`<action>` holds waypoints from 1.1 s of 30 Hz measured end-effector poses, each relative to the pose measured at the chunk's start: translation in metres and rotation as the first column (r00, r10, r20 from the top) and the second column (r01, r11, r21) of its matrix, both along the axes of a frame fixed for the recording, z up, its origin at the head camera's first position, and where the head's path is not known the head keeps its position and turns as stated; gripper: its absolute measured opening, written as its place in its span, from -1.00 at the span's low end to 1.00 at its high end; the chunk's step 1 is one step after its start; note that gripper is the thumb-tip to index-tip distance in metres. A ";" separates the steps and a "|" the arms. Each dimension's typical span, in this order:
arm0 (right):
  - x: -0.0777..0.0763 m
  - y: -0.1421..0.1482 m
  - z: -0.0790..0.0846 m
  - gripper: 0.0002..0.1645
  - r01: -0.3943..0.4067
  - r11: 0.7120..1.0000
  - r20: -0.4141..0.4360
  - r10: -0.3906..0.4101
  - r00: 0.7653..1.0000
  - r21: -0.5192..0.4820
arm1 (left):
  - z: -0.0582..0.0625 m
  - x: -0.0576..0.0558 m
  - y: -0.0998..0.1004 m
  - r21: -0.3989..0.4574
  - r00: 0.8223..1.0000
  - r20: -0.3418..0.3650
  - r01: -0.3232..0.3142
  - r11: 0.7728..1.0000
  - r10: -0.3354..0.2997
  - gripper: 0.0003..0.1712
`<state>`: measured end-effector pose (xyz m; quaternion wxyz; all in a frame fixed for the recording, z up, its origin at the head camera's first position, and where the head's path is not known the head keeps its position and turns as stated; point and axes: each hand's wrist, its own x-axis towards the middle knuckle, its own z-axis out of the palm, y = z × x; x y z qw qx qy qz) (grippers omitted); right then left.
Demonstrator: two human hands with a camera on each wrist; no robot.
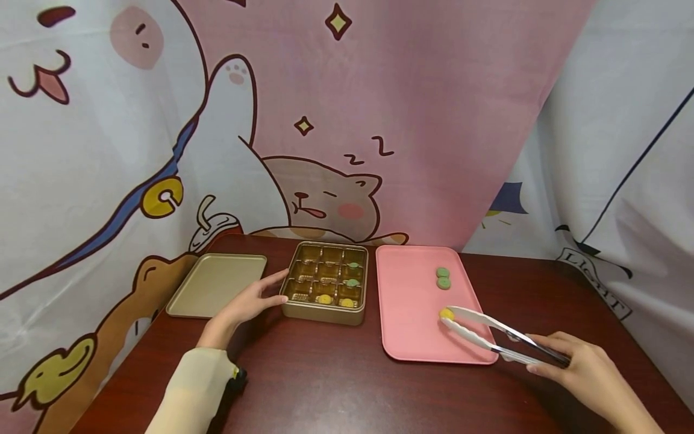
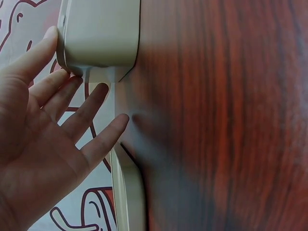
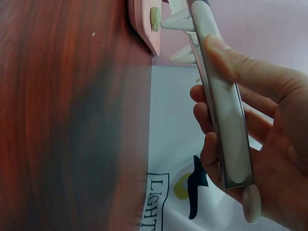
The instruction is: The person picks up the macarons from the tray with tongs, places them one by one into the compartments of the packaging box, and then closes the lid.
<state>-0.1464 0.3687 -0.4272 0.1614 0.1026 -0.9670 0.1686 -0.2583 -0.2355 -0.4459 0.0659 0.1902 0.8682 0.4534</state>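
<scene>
My right hand (image 1: 588,367) grips metal tongs (image 3: 222,110) with white scalloped tips. The tips stand around a small round yellow piece (image 1: 447,314) on the pink tray (image 1: 406,334); whether they squeeze it I cannot tell. Two round green pieces (image 1: 443,283) lie farther back on that tray. My left hand (image 1: 249,304), fingers spread, touches the left side of a gold box (image 1: 323,313) with its thumb and fingertips. Inside the box is a divided insert, with two yellow pieces (image 1: 325,299) in front compartments and two green pieces (image 1: 353,283) along the right column.
A flat gold lid-like tray (image 1: 219,283) lies left of the box, behind my left forearm. Everything stands on a dark red wood-grain table (image 1: 325,374). A cartoon-printed cloth (image 1: 434,108) hangs behind and at both sides.
</scene>
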 end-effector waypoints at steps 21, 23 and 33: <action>-0.036 -0.056 0.024 -0.45 -0.143 0.989 -0.019 0.142 0.990 -0.043 | 0.000 -0.001 0.000 -0.015 1.000 -0.013 -0.006 1.000 0.006 -0.20; -0.041 -0.062 0.027 -0.45 -0.152 0.987 -0.010 0.152 0.988 -0.041 | 0.000 -0.001 0.000 -0.018 1.000 -0.013 -0.006 1.000 0.005 -0.20; -0.059 -0.097 0.039 -0.43 -0.181 0.979 0.077 0.188 0.979 -0.096 | 0.001 -0.001 0.001 -0.020 1.000 -0.001 -0.018 1.000 0.018 -0.21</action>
